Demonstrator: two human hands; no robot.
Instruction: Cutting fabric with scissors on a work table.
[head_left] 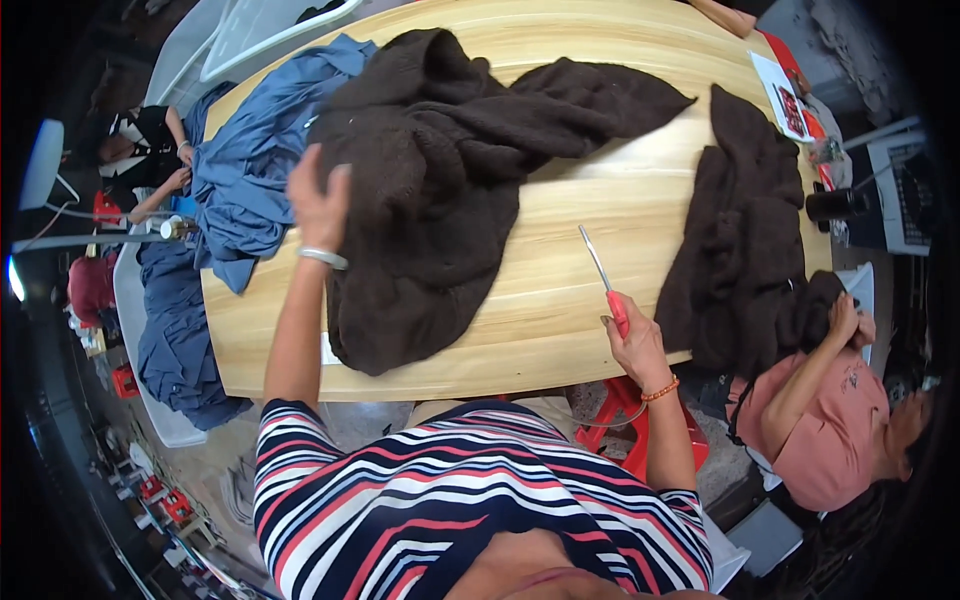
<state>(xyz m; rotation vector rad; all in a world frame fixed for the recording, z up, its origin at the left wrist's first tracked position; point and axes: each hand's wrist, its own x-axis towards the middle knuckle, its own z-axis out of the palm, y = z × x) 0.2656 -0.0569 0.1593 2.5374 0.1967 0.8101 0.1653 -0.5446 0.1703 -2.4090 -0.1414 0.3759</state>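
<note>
My left hand [320, 203] is slightly blurred, with fingers spread at the left edge of a dark brown knit garment [430, 215]. I cannot tell whether it touches the cloth, but it grips nothing. That garment lies rumpled across the table's middle, one part stretching right to a point. My right hand [638, 345] is closed round a red-handled tool [601, 268] with a slim metal blade, held over bare wood to the garment's right. The blade points away from me and touches no cloth.
A wooden table [560, 350] carries blue-grey garments [245, 200] on the left and another dark brown garment [745, 230] on the right. A person in a pink top [825, 430] handles its near end. Another person [150, 150] holds blue cloth at far left. A red stool [640, 440] stands below.
</note>
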